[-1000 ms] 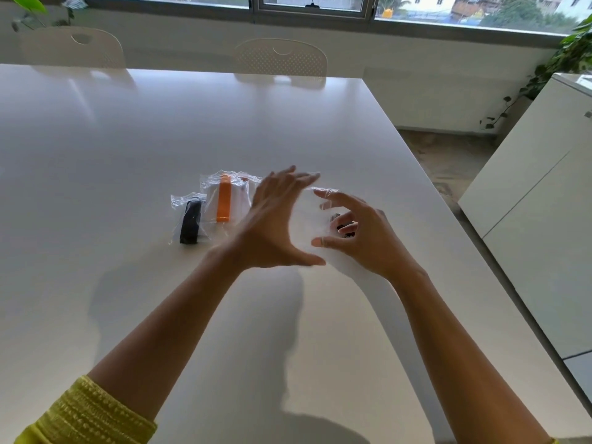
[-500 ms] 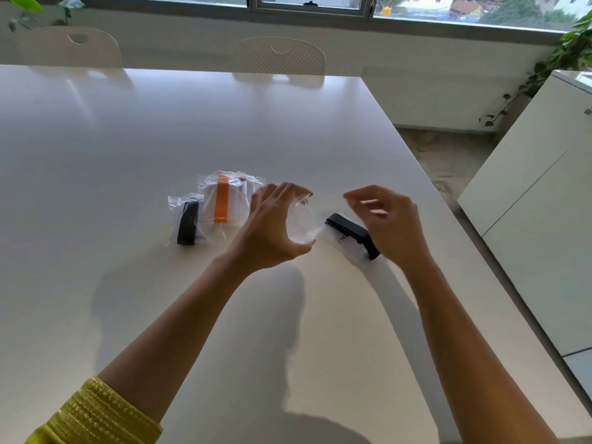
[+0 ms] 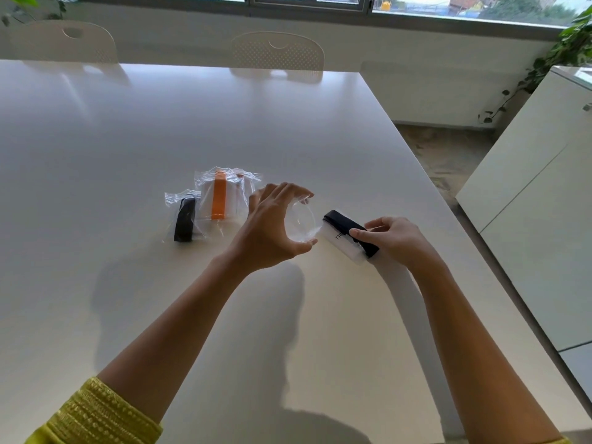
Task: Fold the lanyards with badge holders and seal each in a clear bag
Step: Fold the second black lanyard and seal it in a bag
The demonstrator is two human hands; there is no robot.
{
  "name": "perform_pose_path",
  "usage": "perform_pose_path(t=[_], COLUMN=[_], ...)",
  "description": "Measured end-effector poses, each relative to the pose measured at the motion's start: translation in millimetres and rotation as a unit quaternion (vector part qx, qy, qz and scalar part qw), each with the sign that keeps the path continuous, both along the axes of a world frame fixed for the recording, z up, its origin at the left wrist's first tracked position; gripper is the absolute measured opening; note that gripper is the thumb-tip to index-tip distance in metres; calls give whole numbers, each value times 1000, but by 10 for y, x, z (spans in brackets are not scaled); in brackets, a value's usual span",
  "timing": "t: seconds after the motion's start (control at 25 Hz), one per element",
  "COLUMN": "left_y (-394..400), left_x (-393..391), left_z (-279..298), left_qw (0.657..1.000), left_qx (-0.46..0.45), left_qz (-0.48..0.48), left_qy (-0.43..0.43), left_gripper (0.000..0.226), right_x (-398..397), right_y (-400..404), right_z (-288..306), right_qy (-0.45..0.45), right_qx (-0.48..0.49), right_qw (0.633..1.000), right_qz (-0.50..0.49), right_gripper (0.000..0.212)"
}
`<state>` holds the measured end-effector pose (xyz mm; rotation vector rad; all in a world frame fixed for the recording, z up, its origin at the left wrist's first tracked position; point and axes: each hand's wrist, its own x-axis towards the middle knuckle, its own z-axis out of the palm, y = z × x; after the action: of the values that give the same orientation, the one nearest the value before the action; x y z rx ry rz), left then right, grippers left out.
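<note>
My left hand (image 3: 270, 227) holds a clear bag (image 3: 299, 221) between thumb and curved fingers, its mouth spread wide and facing right. My right hand (image 3: 394, 240) grips a folded black lanyard with a white badge holder (image 3: 344, 235), whose front end sits just at the bag's mouth. To the left on the white table (image 3: 160, 129) lie two bagged bundles: one with an orange lanyard (image 3: 219, 198) and a smaller one with a black lanyard (image 3: 185, 223).
Two white chairs (image 3: 277, 51) stand at the table's far side below a window. A white cabinet (image 3: 541, 200) stands right of the table's right edge, with a leafy plant (image 3: 573, 43) behind it.
My hands parted: the left closed round the clear bag and spread its mouth, the right drew back, took the black lanyard bundle and brought it up to the bag's mouth.
</note>
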<state>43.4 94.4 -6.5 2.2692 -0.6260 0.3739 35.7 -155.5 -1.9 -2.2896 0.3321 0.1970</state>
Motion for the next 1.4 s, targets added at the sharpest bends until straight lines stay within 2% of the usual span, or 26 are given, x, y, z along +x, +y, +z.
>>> perform_pose_path(t=[0.08,0.12,0.24,0.32,0.4,0.52,0.72,1.0,1.12,1.4], left_y=[-17,-24,-36,-36,-22,1,17,33,33,2], left_x=[-17,-22,-30,-36,-39,-41,-60,-79,-79,-78], left_z=[-2,-2,2,3,-1,-9,-6,-8,7,-4], left_qw=[1000,1000,1000,1000,1000,999,999,999,998,998], left_qx=[2,3,5,12,18,23,27,38,48,55], left_qz=[-1,-1,2,8,16,25,29,33,31,25], left_qy=[4,4,4,2,2,4,3,5,15,29], left_gripper=[65,65,64,64,64,65,65,65,66,67], right_x=[22,27,45,45,29,10,-16,-145,-155,-116], right_y=[26,45,104,143,180,252,321,339,315,280], right_z=[2,18,29,37,59,82,69,5,-13,-67], right_qy=[16,29,65,69,63,47,39,-49,-56,-66], right_qx=[-2,-5,-25,-48,-50,-59,-61,-79,-32,-10], right_qw=[1000,1000,998,996,997,997,997,995,997,997], right_qz=[-1,2,0,-1,-1,-7,-1,34,39,24], right_gripper=[34,34,55,54,50,33,43,26,25,28])
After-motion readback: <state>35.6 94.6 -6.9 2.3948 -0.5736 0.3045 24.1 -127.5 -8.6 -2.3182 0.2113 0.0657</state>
